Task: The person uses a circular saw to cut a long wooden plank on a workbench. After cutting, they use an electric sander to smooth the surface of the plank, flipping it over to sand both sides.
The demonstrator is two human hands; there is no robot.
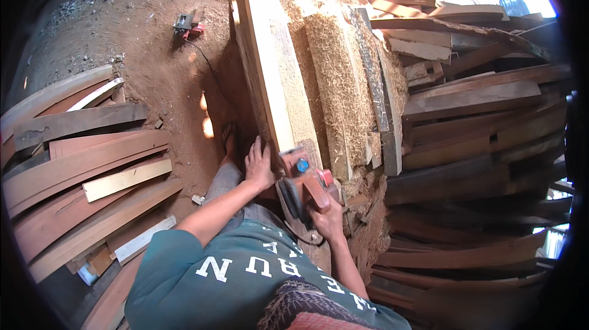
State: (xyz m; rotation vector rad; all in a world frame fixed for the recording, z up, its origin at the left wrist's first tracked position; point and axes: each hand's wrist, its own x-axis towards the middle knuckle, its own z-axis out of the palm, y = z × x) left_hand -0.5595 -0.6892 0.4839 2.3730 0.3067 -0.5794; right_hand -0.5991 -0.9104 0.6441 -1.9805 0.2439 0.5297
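Observation:
A long pale timber beam (pixel 264 29) stretches away from me, its top bright in the sunlight. At its near end sits a red electric planer (pixel 315 188) with a blue knob. My right hand (pixel 327 216) is wrapped round the planer's rear handle. To the left of the tool, my left hand (pixel 259 165) lies against the beam's left side with its fingers stretched out, holding nothing. The planer's underside and its contact with the wood are hidden from above.
Wood shavings (pixel 334 78) cover timber right of the beam, beside a dark narrow board (pixel 391 152). Stacked planks (pixel 472 100) fill the right side; more boards (pixel 92 164) lie at left. A corded power tool (pixel 189 26) rests on the dirt floor. My bare foot is by the beam.

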